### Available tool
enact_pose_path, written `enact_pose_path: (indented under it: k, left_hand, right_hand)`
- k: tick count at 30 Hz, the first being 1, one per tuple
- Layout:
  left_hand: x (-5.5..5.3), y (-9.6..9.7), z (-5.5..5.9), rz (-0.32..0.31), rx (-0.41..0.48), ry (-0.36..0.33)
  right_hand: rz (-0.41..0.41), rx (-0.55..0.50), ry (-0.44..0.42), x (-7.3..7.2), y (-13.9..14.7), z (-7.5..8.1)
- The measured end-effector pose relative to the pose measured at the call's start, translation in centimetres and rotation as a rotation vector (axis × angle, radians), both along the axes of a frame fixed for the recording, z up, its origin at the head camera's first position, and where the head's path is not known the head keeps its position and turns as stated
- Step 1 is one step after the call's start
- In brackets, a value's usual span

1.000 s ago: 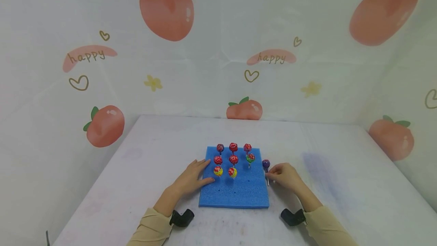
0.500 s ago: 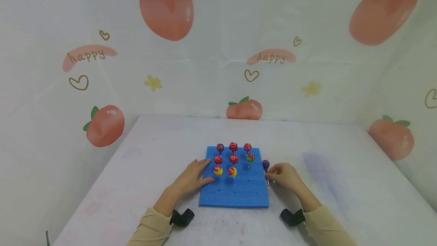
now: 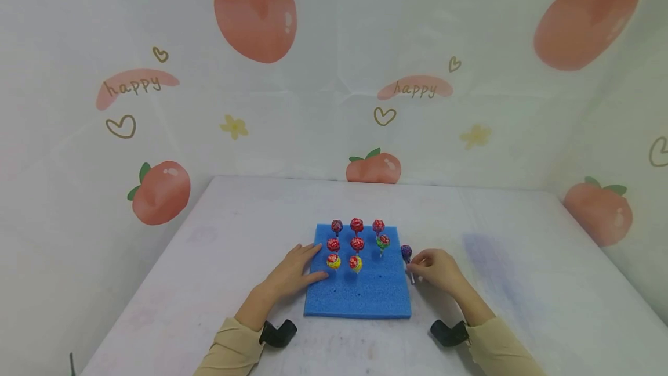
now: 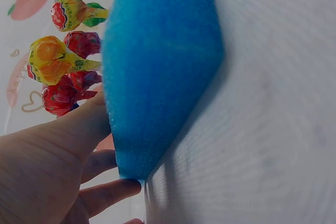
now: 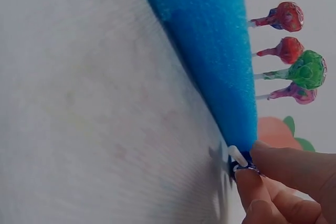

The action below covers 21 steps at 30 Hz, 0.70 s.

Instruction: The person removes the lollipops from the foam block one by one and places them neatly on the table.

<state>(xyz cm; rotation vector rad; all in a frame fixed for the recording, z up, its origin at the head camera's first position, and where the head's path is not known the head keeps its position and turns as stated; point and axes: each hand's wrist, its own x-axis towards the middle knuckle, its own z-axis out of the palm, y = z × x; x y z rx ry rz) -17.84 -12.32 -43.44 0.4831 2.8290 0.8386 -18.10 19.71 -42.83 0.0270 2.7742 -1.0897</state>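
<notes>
A blue foam board [image 3: 383, 297] lies on the table, with several wrapped lollipops standing in it on their sticks. Two yellow-and-red lollipops, one of them [image 3: 355, 263] near the middle, are the closest to the person; a green one [image 3: 383, 241] stands on the right behind them. My left hand [image 3: 293, 274] rests on the board's left edge, fingers spread and thumb over the top face. Beside the right edge, my right hand [image 3: 438, 270] pinches a purple lollipop [image 3: 406, 251] between thumb and fingertips. Its white stick [image 5: 237, 155] points toward the camera in the right wrist view.
The white table [image 3: 250, 208] stretches out around the board, backed by a white curtain [image 3: 323, 120] printed with peaches. Small holes [image 3: 358, 294] show in the front part of the foam. A black wrist mount [image 3: 279, 333] sits at each forearm.
The lower end of the purple lollipop's stick has swung slightly to the right in my right hand. My left hand and the board stay where they were.
</notes>
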Motion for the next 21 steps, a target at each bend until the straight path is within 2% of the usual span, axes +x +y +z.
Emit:
enact_pose_path:
  k: [11, 18, 21]
  left_hand:
    - [0.0, 0.0, -0.2, 0.000, -0.010, 0.005]
    - [0.0, 0.0, -0.3, 0.004, -0.010, 0.004]
    - [0.0, 0.0, -0.3, 0.006, -0.008, 0.003]
  right_hand:
    - [0.022, -0.005, 0.082, -0.4, -0.3, 1.0]
    - [0.079, -0.070, 0.170, -0.8, -1.6, 1.5]
    - [0.099, -0.104, 0.182, -0.9, -2.3, 1.5]
